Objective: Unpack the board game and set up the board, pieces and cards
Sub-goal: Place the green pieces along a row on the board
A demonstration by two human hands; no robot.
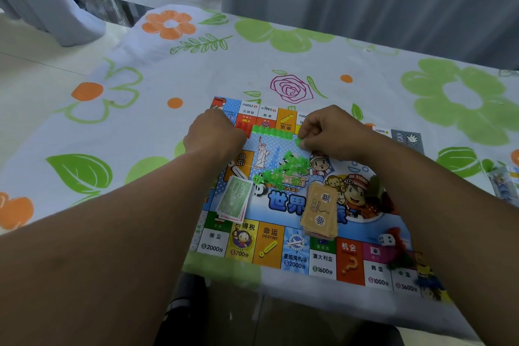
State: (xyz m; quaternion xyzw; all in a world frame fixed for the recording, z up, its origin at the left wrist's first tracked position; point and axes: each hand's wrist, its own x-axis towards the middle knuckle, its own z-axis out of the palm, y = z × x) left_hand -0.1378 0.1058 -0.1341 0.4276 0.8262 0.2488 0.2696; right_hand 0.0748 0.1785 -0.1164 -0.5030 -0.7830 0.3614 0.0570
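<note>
My right hand pinches one green house just off the right end of the row of green houses on the board. Left hand curls at the row's left end; whether it grips anything, I can't tell. One nudge could topple the line. Loose houses heap below my wrists, with banknotes, cards and a die nearer me. A dragged forearm could scatter them.

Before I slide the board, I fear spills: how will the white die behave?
The white die would likely roll or skid, sitting loose on the flat board. Small and probably light, a slight jolt may shift it. Near the front edge, it could tumble off.
</note>
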